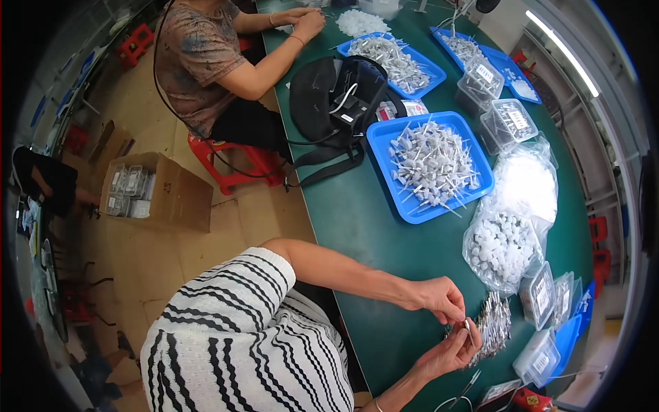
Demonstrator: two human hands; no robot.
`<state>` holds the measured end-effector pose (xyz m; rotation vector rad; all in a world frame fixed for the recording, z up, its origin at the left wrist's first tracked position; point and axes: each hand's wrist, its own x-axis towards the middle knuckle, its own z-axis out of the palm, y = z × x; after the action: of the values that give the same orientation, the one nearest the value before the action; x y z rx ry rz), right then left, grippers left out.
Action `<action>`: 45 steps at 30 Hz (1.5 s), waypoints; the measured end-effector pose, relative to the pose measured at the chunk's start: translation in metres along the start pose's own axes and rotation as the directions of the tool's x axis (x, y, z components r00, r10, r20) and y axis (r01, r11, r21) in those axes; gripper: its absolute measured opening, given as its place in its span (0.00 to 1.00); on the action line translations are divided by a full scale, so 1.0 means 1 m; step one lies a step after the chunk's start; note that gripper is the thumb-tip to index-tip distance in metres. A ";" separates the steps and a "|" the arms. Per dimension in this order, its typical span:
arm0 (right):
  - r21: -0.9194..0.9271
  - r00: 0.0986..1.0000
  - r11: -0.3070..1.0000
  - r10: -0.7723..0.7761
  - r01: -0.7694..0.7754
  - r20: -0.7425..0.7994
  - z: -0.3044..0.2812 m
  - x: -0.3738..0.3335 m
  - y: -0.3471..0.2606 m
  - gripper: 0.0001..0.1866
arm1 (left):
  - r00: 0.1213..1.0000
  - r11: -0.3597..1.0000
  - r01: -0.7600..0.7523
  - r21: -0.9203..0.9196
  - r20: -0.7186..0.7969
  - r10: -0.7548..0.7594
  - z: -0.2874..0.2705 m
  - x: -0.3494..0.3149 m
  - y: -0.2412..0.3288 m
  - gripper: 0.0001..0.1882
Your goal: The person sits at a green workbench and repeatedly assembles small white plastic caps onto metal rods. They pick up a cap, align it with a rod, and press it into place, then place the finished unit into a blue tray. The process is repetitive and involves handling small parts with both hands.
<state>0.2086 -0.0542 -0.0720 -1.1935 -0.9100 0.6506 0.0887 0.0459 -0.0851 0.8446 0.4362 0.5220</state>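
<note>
Over a green desk [391, 254], pinching a slim silvery metal-looking piece [468, 325] in fingers of left hand [439, 296] and right hand [451, 350] at four o'clock, beside heaped thin silvery rods [495, 323]; apparently mid-handling, next calling for steadiness.

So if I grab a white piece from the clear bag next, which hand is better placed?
Likely your left hand: it's nearer the bagged white pieces. Your right hand sits farther away, beside the metal pile, and seems to hold a small piece.
</note>
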 end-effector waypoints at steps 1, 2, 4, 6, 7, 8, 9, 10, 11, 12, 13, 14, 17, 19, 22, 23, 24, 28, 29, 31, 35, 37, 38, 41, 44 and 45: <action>0.002 1.000 1.000 0.002 -0.002 -0.002 0.000 -0.001 0.000 0.08 | 1.000 1.000 -0.009 -0.005 -0.005 0.009 0.000 0.000 -0.001 0.11; 0.004 1.000 1.000 0.004 -0.004 -0.004 0.000 -0.001 0.000 0.08 | 1.000 1.000 -0.013 -0.008 -0.006 0.013 0.000 0.000 -0.001 0.11; -0.005 1.000 1.000 0.002 -0.002 -0.011 0.000 -0.003 -0.001 0.08 | 1.000 1.000 -0.022 -0.013 -0.009 0.022 0.003 -0.003 0.001 0.11; -0.030 0.999 1.000 -0.004 0.003 -0.032 0.002 -0.005 -0.004 0.08 | 0.999 0.999 -0.038 0.003 -0.020 0.038 0.004 -0.003 -0.001 0.11; -0.016 0.999 1.000 -0.010 0.009 -0.043 0.002 -0.005 -0.003 0.07 | 0.999 0.999 -0.041 0.010 -0.022 0.042 0.006 -0.004 -0.001 0.11; -0.003 0.998 1.000 -0.015 0.015 -0.057 0.004 -0.003 -0.001 0.07 | 0.997 0.998 -0.062 0.017 -0.035 0.062 0.005 -0.005 -0.001 0.11; 0.000 0.996 1.000 -0.018 0.019 -0.088 0.003 -0.004 -0.001 0.07 | 0.997 0.997 -0.069 0.020 -0.034 0.070 0.004 -0.005 0.001 0.11; -0.016 0.993 1.000 -0.003 0.002 -0.116 0.005 -0.003 -0.005 0.07 | 0.998 0.998 -0.067 0.018 -0.014 0.067 0.007 -0.002 0.000 0.11; -0.020 0.996 1.000 0.000 -0.002 -0.093 0.010 -0.001 -0.005 0.07 | 0.998 0.998 -0.056 0.025 -0.030 0.057 0.002 -0.003 0.002 0.11; 0.032 0.994 0.999 0.011 -0.008 -0.108 0.011 0.000 -0.001 0.07 | 0.999 0.999 -0.037 0.023 -0.027 0.038 0.000 -0.002 0.001 0.11; 0.038 0.994 0.999 0.001 0.003 -0.113 0.012 0.001 -0.002 0.07 | 0.999 1.000 -0.020 0.008 -0.047 0.021 0.000 -0.003 0.003 0.11; 0.095 0.995 0.995 -0.009 0.019 -0.103 0.012 0.003 -0.001 0.07 | 0.998 1.000 -0.001 0.002 -0.067 0.001 0.000 -0.003 0.004 0.11; 0.159 0.995 0.987 0.019 -0.004 -0.094 0.009 0.004 -0.003 0.08 | 0.994 0.996 0.090 0.005 -0.055 -0.089 0.003 -0.006 0.012 0.10; 0.193 0.995 0.981 0.009 0.010 -0.098 0.009 0.004 -0.002 0.08 | 0.994 0.995 0.095 0.034 -0.057 -0.093 0.004 -0.005 0.016 0.09; 0.235 0.996 0.972 -0.006 0.027 -0.091 0.006 0.005 0.002 0.08 | 0.994 0.995 0.102 -0.007 -0.035 -0.102 0.004 -0.004 0.016 0.07; 0.243 0.996 0.969 -0.013 0.033 -0.083 0.005 0.005 0.002 0.08 | 0.995 0.995 0.099 0.012 -0.036 -0.098 0.005 -0.004 0.017 0.07; 0.251 0.997 0.967 -0.015 0.033 -0.071 0.005 0.005 0.002 0.08 | 0.995 0.995 0.094 0.018 -0.032 -0.093 0.003 -0.004 0.016 0.07; 0.254 0.998 0.967 -0.015 0.031 -0.067 0.002 0.004 0.003 0.08 | 0.997 0.997 0.072 0.032 -0.027 -0.071 0.006 -0.005 0.015 0.08; 0.254 0.998 0.967 -0.011 0.028 -0.069 0.003 0.003 0.003 0.08 | 0.997 0.997 0.067 0.032 -0.028 -0.066 0.007 -0.006 0.016 0.09; 0.250 0.998 0.968 -0.006 0.023 -0.068 0.003 0.004 0.002 0.08 | 0.997 0.997 0.068 0.032 -0.046 -0.067 0.006 -0.005 0.014 0.09; 0.251 0.998 0.967 -0.022 0.035 -0.052 0.002 0.005 0.003 0.08 | 0.995 0.997 0.082 0.013 -0.055 -0.081 0.004 -0.004 0.013 0.09; 0.256 0.999 0.966 -0.012 0.025 -0.050 0.003 0.004 0.004 0.08 | 0.996 0.997 0.072 0.004 -0.052 -0.072 0.004 -0.004 0.012 0.08; 0.256 0.998 0.966 -0.009 0.023 -0.054 0.003 0.004 0.004 0.09 | 0.996 0.998 0.068 -0.001 -0.051 -0.068 0.004 -0.004 0.012 0.08; 0.253 0.998 0.967 -0.020 0.036 -0.067 0.004 0.003 0.003 0.09 | 0.997 0.998 0.061 -0.004 -0.044 -0.061 0.005 -0.006 0.012 0.08; 0.248 0.997 0.968 -0.019 0.039 -0.081 0.004 0.004 0.004 0.08 | 0.994 0.994 0.097 -0.040 -0.037 -0.099 0.002 -0.005 0.011 0.08; 0.239 0.996 0.970 -0.017 0.038 -0.090 0.004 0.004 0.003 0.08 | 0.993 0.992 0.113 -0.050 -0.040 -0.115 0.002 -0.004 0.011 0.08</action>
<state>0.2075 -0.0485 -0.0733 -0.9833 -0.7495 0.6607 0.0836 0.0486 -0.0742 0.7589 0.5064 0.4434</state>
